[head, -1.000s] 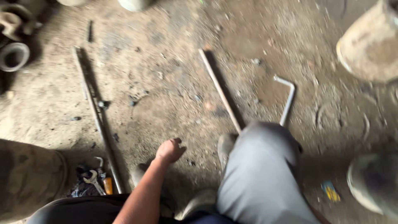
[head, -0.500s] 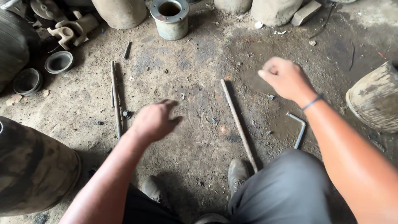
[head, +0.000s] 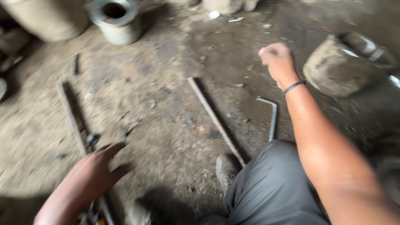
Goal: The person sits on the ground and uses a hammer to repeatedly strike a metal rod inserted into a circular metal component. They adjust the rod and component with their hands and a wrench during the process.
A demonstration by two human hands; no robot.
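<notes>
My left hand (head: 93,175) hangs low at the bottom left, fingers spread and empty, just above the near end of a long thin metal rod (head: 71,116) on the dirt floor. My right hand (head: 277,60) is raised at the upper right with fingers curled into a loose fist, holding nothing that shows; a dark band circles its wrist. Between the hands a straight metal bar (head: 214,118) lies diagonally on the floor. An L-shaped bent metal key (head: 271,114) lies beside it, under my right forearm. The frame is motion-blurred.
My grey-trousered knee (head: 271,187) and a dusty shoe (head: 227,171) fill the bottom centre. A metal cylinder with a hole (head: 114,18) stands at the top left beside a large dusty drum (head: 46,18). A round dirty casting (head: 346,64) sits at the right.
The view has shifted down and closer. My left hand dropped toward the bottom left near the thin rod. My right hand stayed raised at the upper right, fingers curled.
</notes>
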